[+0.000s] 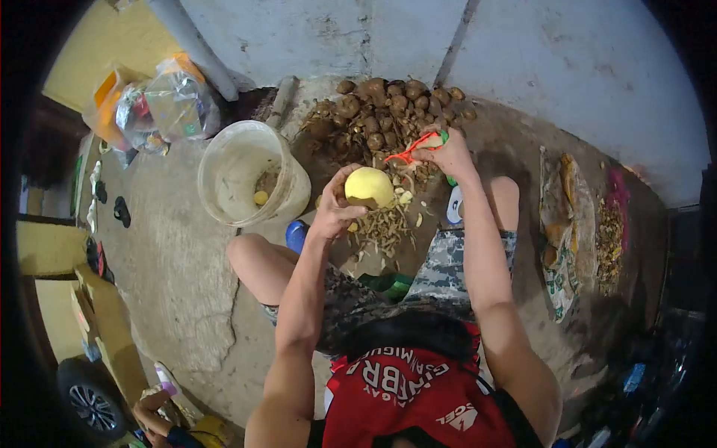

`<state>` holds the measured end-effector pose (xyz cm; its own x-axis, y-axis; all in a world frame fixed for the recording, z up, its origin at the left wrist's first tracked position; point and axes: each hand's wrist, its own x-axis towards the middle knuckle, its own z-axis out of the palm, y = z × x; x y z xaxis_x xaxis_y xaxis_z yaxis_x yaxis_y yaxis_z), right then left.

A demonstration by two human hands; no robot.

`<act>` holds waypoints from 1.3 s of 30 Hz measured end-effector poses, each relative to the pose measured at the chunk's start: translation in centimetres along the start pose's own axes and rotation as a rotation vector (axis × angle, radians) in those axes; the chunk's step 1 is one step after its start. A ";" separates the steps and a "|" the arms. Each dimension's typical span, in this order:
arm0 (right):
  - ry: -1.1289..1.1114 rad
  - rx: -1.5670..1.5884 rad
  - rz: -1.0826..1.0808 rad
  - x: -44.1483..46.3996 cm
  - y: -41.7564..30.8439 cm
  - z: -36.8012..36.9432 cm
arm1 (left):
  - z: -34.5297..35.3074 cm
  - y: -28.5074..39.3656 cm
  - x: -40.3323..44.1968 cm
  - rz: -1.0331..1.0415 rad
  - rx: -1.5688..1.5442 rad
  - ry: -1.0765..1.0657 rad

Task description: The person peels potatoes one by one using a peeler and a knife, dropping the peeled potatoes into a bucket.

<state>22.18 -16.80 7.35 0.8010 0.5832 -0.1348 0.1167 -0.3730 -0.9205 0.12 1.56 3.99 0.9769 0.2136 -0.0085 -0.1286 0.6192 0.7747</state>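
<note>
My left hand (334, 205) is closed round a big, partly peeled tuber (369, 187), pale yellow with brown skin left along its lower side. To its right, my right hand (446, 153) grips a peeler (405, 155) with an orange-red frame; some green shows at the fingers. The peeler is apart from the tuber, a little above and to the right of it. Beneath both hands lies a heap of peelings (379, 231) on the ground. Beyond them, a pile of brown unpeeled tubers (381, 112) rests near the wall.
A whitish plastic bucket (293, 187) stands left of my left hand, with a small yellow piece inside. Filled plastic bags (179, 108) sit at the upper left. A printed sack (562, 246) lies on the right. Another person's arm (153, 411) shows at lower left.
</note>
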 end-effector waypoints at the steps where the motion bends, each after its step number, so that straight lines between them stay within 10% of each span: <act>1: -0.013 0.083 0.035 0.0 0.1 -0.3 | -0.1 -0.1 0.1 -0.004 -0.004 -0.003; 12: 0.096 -0.182 -0.076 -0.2 -1.0 0.1 | -1.1 1.5 0.7 0.053 -0.314 -0.006; 39: -0.091 0.218 -0.171 -2.6 -4.1 3.9 | -0.7 0.3 1.2 0.027 0.366 0.126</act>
<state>17.30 -13.93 10.04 0.7234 0.6904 0.0060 0.1090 -0.1056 -0.9884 1.12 2.50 3.74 0.9423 0.3317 -0.0451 -0.0622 0.3058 0.9501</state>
